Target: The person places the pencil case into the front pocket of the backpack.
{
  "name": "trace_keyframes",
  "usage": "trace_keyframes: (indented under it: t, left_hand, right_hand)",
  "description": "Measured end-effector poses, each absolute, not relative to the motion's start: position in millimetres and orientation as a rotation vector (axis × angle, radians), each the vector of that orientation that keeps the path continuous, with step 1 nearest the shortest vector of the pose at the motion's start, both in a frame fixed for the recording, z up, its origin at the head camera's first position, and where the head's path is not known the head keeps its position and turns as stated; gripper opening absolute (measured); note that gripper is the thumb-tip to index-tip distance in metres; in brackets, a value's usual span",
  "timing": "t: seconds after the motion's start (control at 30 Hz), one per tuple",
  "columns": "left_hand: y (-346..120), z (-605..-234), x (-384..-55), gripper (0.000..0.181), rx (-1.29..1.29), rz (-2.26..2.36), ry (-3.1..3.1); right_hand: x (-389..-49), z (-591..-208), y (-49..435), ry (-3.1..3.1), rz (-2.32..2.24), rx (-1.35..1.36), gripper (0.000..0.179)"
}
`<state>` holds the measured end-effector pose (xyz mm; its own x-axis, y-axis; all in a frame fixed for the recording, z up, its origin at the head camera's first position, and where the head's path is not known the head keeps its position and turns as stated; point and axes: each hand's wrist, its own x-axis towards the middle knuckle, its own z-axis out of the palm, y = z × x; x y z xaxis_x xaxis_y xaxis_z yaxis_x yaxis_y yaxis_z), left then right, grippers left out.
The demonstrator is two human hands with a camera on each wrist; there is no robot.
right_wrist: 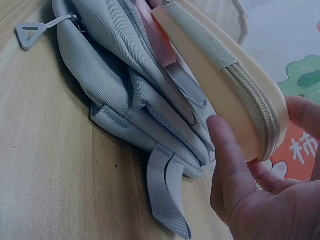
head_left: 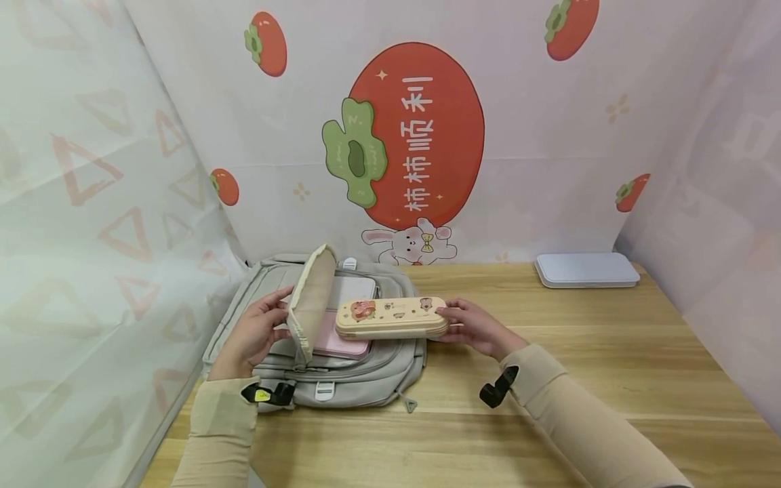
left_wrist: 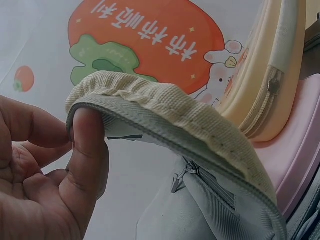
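Observation:
A grey backpack lies flat on the wooden table with its front pocket unzipped. My left hand pinches the edge of the raised pocket flap, thumb and finger on its zipper tape in the left wrist view. Inside the pocket lie a pink case and a white case. My right hand grips one end of a cream zippered pencil case printed with cartoon figures. Its other end is over the pocket opening, above the pink case; whether they touch I cannot tell.
A pale blue-grey case lies at the table's back right. A triangular zipper pull hangs from the backpack onto the wooden table. Printed cloth walls stand behind and at both sides. A strap trails from the backpack.

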<state>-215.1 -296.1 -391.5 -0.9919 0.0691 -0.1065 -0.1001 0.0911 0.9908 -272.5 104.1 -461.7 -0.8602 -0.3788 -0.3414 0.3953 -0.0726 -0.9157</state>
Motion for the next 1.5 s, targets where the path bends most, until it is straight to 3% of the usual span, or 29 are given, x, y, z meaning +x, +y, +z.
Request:
trace_keyframes:
  t: [0.37,1.5]
  left_hand:
    - [-297.5,-392.0,-215.6,0.053,-0.017,2.048,2.219]
    - [-271.5,-377.7,-223.6,0.054,0.139,2.106,2.095]
  right_hand:
    - [-269.9,-459.8,101.0,1.722,-1.9,-0.038,0.023]
    - [-255.2,-454.9,52.2,1.782,-1.914,-0.074,0.021]
